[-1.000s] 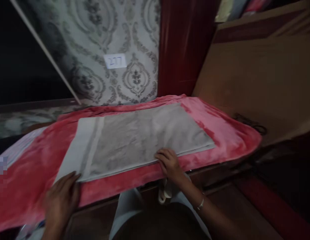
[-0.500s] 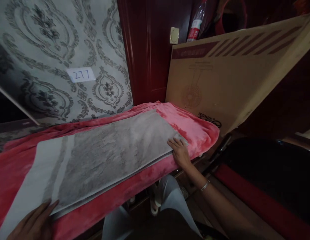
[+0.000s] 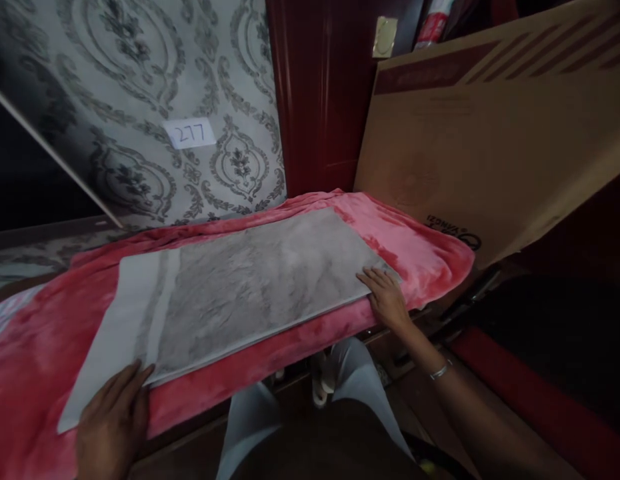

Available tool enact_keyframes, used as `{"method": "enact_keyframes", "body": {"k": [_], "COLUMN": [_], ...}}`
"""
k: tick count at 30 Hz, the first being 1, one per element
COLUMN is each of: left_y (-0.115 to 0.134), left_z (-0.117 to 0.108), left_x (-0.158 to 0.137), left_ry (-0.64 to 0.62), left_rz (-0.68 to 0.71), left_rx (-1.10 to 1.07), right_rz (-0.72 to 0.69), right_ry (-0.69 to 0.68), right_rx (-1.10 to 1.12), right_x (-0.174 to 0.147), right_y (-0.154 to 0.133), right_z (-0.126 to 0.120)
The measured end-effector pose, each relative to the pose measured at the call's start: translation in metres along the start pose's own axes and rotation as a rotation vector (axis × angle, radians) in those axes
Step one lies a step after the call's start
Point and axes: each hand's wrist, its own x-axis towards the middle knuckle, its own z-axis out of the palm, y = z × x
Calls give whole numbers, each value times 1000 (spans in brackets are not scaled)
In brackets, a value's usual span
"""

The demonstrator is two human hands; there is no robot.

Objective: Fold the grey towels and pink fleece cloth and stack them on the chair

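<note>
A folded grey towel (image 3: 260, 287) with a white and grey striped end lies lengthwise on a red-pink plush blanket (image 3: 250, 370). My left hand (image 3: 113, 420) rests at its near left edge, by the striped band, fingers stretched over the cloth and thumb lower beside the edge. At the near right corner, my right hand (image 3: 387, 297) lies with its fingers flat on top of the towel; its thumb is hidden. A silvery bracelet (image 3: 441, 371) circles the right wrist.
A large cardboard box (image 3: 470, 147) leans behind the blanket's right end. Patterned wallpaper bears a paper label (image 3: 190, 133) reading 277. A dark panel (image 3: 35, 167) stands at left. A black chair with a red edge (image 3: 540, 400) is at right. My knees are below the front edge.
The view has shifted, so the scene sits further right. The towel's near edge looks more closed, with its layers lined up. Both hands stay at the same corners.
</note>
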Motion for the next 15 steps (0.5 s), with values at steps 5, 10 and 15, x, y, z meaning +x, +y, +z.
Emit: {"method": "enact_keyframes", "body": {"k": [5, 10, 15], "left_y": [9, 8, 33], "left_z": [-8, -14, -20], "left_x": [2, -3, 20], "left_ry": [-9, -52, -47], "left_rz": [-35, -127, -118], "left_rx": [18, -76, -109], "right_rz": [-23, -59, -52], "right_ry": [-59, -163, -175], "right_rx": [-25, 41, 189], "right_x": [0, 1, 14], "right_y": [1, 16, 8], "right_z": [-5, -16, -30]}}
